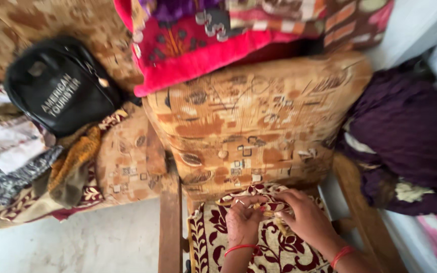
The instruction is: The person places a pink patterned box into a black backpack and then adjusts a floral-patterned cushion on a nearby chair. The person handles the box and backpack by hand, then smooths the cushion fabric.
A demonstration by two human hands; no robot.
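Two hands work close together on a maroon-and-cream floral cloth, spread just below a patterned brown cushion. The left hand and right hand each have fingers pinched on a thin yellowish strand stretched between them – blurred. Left of the cushion lies a black bag; right of it, purple fabric

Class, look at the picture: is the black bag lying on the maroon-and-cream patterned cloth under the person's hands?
No, the black bag lies far up left on the sofa, apart from the patterned cloth.
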